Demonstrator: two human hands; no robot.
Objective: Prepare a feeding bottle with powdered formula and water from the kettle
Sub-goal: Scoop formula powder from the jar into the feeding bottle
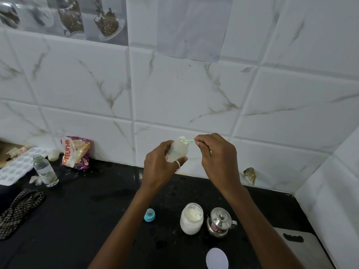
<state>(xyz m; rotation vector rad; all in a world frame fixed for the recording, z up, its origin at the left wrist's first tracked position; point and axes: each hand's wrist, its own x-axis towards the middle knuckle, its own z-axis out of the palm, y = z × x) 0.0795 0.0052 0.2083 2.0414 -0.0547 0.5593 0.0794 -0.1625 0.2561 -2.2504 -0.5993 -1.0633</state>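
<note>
Left hand grips the bottle, hiding its lower half; right hand pinches the scoop, handle mostly covered

Mid-frame, the cloudy feeding bottle is held aloft, a pale green scoop at its mouth; open formula jar and steel kettle stand lower centre.

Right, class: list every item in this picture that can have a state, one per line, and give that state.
Feeding bottle: uncapped, held up by left hand.
Scoop: pinched by right hand, at bottle mouth.
Powder jar: open, upright.
White lid: off, on counter.
Kettle: lid on, upright.
Blue teat cap: off, on counter.
Glass bottle: uncapped, upright.
</note>
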